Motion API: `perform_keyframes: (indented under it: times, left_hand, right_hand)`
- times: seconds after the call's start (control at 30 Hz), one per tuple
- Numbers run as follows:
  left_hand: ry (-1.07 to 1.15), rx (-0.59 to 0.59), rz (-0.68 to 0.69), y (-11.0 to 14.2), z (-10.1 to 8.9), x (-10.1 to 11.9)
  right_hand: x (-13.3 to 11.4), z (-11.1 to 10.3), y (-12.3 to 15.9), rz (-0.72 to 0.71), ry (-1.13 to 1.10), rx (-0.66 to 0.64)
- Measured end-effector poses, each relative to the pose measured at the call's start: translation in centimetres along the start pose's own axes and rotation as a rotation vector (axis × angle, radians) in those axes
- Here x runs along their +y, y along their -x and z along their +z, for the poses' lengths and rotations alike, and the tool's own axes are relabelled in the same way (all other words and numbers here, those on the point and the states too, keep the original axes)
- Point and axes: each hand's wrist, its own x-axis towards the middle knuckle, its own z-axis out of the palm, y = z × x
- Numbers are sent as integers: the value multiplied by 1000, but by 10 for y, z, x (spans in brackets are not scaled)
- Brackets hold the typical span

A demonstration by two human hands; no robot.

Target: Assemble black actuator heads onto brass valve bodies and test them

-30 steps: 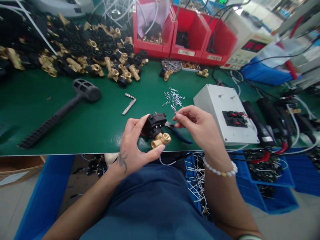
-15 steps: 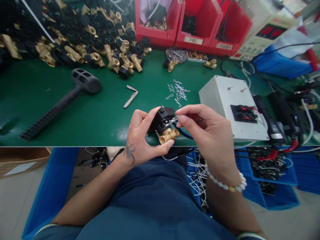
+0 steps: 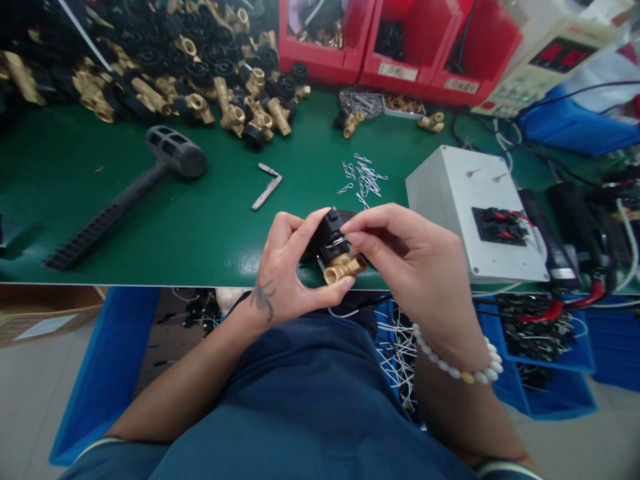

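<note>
My left hand (image 3: 293, 273) is wrapped round a valve with a black plastic head and a brass body (image 3: 345, 267), held tilted at the bench's front edge. Thumb and forefinger of my right hand (image 3: 407, 257) pinch a thin metal clip (image 3: 340, 241) against the underside of the black head. Most of that clip is hidden by the fingertips and the valve. On the green bench beyond my hands lies a small heap of silver R-shaped clips (image 3: 369, 179). A folded metal tool (image 3: 267, 187) rests to their left.
A black mallet (image 3: 175, 152) lies at the left. Many brass and black valves (image 3: 230, 117) are piled at the back, beside red bins (image 3: 400, 71). A grey switch box (image 3: 450, 193) stands right, with cables behind it. Blue crates (image 3: 560, 400) sit below the bench.
My right fingertips have moved left and pressed in closer to the black valve head with the clip. The left hand keeps its hold. The whole view has shifted slightly.
</note>
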Motion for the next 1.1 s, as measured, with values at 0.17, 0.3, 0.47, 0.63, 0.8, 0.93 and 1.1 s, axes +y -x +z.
perform_keyframes:
  times: [0.17,0.3,0.47,0.63,0.8,0.93,1.1]
  left_hand:
    - [-1,-9,2,0,0,-2]
    - [-7,-8,3,1,0,-2]
    - [-14,-17,-38,1,-1,-1]
    - [10,-11,-34,1,-1,-2]
    - [5,-14,-43,1,-1,-1]
    - [15,-25,-48,1,-2,-1]
    - [74,-25,-27,0,-2,-2]
  right_hand:
    - [1,5,-2,-39,-16,17]
    - [6,3,-4,-59,-58,-25]
    - [45,-5,10,-21,290,45]
    - [79,-1,40,-70,709,-156]
    - [76,-3,39,26,584,-100]
    - [54,-32,18,346,-162,-118]
    - [7,-65,2,153,-382,228]
